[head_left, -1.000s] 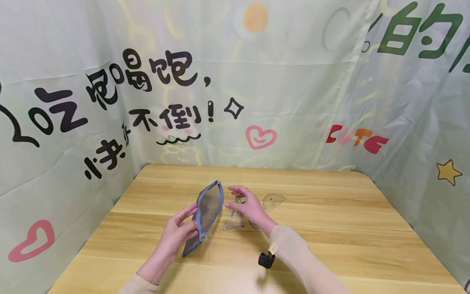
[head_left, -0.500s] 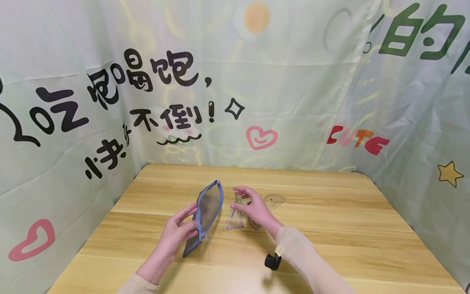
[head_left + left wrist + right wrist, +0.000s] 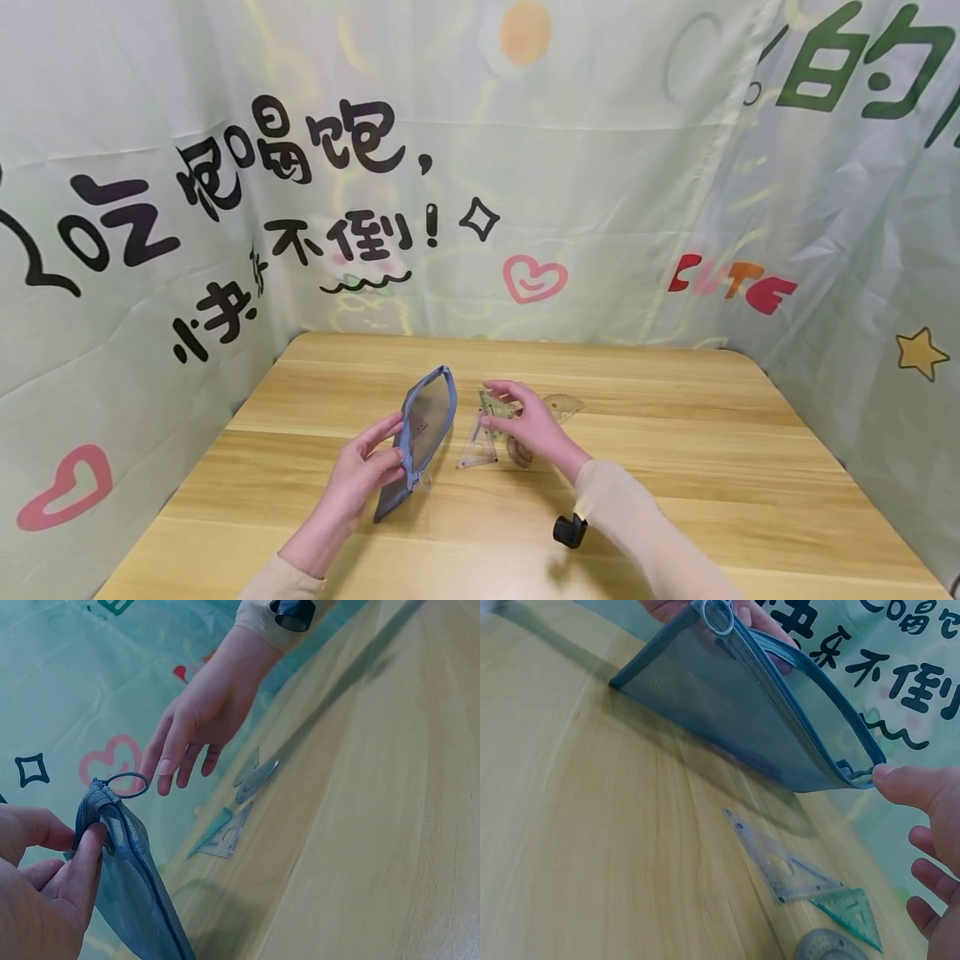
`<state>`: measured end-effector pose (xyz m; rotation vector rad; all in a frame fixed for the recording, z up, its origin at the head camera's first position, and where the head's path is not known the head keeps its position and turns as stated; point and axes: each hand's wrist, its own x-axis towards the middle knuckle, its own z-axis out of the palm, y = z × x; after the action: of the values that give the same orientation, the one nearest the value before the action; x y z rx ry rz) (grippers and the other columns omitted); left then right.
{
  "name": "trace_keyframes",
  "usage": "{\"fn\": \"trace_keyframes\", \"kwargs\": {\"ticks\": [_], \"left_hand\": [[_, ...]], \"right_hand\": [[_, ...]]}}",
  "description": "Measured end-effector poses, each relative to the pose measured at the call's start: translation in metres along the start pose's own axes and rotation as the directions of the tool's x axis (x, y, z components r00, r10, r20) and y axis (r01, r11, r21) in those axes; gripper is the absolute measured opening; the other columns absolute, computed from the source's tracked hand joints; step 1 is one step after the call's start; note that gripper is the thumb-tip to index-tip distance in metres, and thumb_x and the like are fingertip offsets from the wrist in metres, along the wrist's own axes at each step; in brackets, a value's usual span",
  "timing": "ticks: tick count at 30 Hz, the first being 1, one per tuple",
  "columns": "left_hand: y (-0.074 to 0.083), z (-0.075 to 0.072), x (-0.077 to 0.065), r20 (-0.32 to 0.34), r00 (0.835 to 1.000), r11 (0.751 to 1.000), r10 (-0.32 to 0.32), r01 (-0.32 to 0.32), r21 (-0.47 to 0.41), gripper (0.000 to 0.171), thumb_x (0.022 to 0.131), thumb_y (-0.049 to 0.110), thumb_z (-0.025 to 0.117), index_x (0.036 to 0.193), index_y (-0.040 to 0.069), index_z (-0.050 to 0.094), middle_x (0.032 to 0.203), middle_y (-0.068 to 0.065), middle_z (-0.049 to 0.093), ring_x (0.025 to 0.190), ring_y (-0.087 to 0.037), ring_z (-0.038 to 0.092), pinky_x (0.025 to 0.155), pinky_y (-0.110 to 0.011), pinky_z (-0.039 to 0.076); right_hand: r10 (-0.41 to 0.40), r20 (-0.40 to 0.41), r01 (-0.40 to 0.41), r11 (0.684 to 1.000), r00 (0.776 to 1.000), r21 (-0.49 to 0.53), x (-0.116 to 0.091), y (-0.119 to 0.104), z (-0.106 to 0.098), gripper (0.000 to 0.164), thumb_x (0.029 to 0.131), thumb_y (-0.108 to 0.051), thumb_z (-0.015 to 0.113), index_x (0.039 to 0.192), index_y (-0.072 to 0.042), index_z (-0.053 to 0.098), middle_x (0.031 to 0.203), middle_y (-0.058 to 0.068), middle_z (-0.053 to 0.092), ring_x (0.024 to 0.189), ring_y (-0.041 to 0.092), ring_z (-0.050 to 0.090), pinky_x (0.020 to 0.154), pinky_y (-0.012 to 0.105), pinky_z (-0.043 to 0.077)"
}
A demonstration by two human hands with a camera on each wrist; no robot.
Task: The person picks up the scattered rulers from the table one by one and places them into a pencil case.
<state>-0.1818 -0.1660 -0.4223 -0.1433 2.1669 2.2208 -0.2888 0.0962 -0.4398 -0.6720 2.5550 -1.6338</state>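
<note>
The blue mesh pouch (image 3: pixel 429 429), mouth parted, is held tilted left of the tabletop (image 3: pixel 675 500) centre. The left hand (image 3: pixel 362 468) pinches its zippered rim between thumb and fingers. The right hand (image 3: pixel 534 422), fingers spread and relaxed, hovers near the green set square (image 3: pixel 492 403). A clear set square (image 3: pixel 480 451) meets it; one protractor (image 3: pixel 517 453) lies beside, another protractor (image 3: pixel 566 406) nearer the rear edge.

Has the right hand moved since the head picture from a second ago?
Yes. In the head view, the right hand has shifted slightly rightward, judged against the pink heart behind it.
</note>
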Motion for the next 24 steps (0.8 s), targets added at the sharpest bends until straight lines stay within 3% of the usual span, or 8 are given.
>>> {"fn": "trace_keyframes", "kwargs": {"ticks": [6, 11, 24], "left_hand": [[0.000, 0.000, 0.000, 0.000, 1.000, 1.000, -0.001, 0.001, 0.004, 0.064, 0.087, -0.002, 0.058, 0.148, 0.010, 0.044, 0.152, -0.015, 0.045, 0.085, -0.006, 0.067, 0.076, -0.020, 0.058], [0.001, 0.000, 0.000, -0.002, 1.000, 1.000, -0.004, 0.004, 0.002, 0.064, 0.087, -0.002, 0.058, 0.148, 0.011, 0.044, 0.152, -0.015, 0.046, 0.086, -0.007, 0.067, 0.075, -0.019, 0.058], [0.001, -0.001, 0.000, -0.005, 1.000, 1.000, -0.001, 0.001, 0.006, 0.063, 0.088, -0.002, 0.058, 0.148, 0.010, 0.044, 0.152, -0.016, 0.046, 0.086, -0.007, 0.067, 0.075, -0.019, 0.058]], "right_hand": [[-0.012, 0.039, 0.013, 1.000, 0.999, -0.025, -0.002, 0.006, -0.007, 0.058, 0.087, -0.014, 0.074, 0.141, -0.012, 0.053, 0.137, 0.017, 0.055, 0.124, 0.040, 0.049, 0.101, 0.058, 0.043], [-0.010, 0.086, 0.016, 0.997, 0.996, -0.073, -0.003, 0.011, -0.014, 0.058, 0.087, -0.015, 0.074, 0.142, -0.016, 0.052, 0.143, 0.008, 0.054, 0.127, 0.035, 0.049, 0.101, 0.054, 0.042], [-0.048, 0.143, 0.061, 0.994, 0.989, -0.086, -0.006, 0.019, -0.027, 0.057, 0.087, -0.012, 0.073, 0.141, -0.017, 0.053, 0.145, 0.003, 0.053, 0.129, 0.036, 0.046, 0.101, 0.059, 0.040]]}}
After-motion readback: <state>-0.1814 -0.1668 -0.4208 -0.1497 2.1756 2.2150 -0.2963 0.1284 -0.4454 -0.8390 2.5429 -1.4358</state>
